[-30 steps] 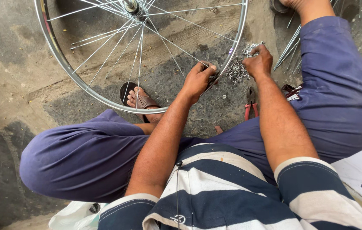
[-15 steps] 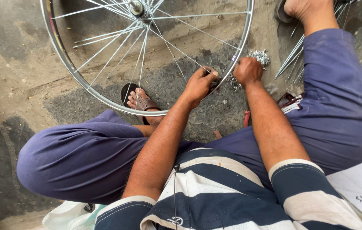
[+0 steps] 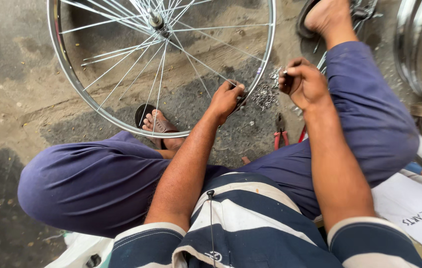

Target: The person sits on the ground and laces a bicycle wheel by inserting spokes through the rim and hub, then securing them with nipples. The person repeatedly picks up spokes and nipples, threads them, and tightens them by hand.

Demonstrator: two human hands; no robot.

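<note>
Head view, left hand (image 3: 226, 99) gripping wheel rim (image 3: 64, 59), right hand (image 3: 304, 83) pinching small part above it.

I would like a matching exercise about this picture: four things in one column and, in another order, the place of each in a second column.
Things:
1. left hand
2. right hand
3. red-handled pliers
4. pile of small metal parts

Places:
A. on the ground between the two hands
B. on the rim of the bicycle wheel
C. on the ground beside the right leg
D. raised above the ground, fingers pinched

Pairs: 1-B, 2-D, 3-C, 4-A
</note>
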